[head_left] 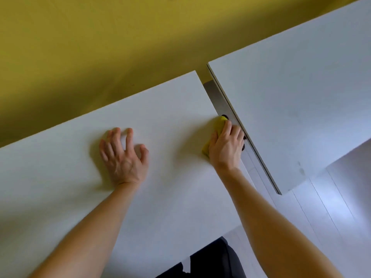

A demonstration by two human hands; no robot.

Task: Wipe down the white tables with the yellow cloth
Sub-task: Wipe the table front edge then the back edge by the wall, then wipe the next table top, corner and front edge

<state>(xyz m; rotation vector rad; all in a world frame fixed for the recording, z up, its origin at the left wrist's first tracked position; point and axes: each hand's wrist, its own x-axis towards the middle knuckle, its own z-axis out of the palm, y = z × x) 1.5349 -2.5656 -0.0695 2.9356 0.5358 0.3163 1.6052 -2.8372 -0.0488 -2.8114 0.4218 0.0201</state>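
Two white tables stand side by side against a yellow wall. On the nearer, left table my left hand rests with fingers spread and fingertips bent onto the top, holding nothing. My right hand presses the folded yellow cloth onto the same table at its right edge, fingers laid over the cloth and partly hiding it. The second white table lies to the right, across a narrow gap.
The yellow wall runs behind both tables. A grey metal strip shows in the gap between them. Pale floor lies at the lower right, and dark clothing shows at the bottom edge.
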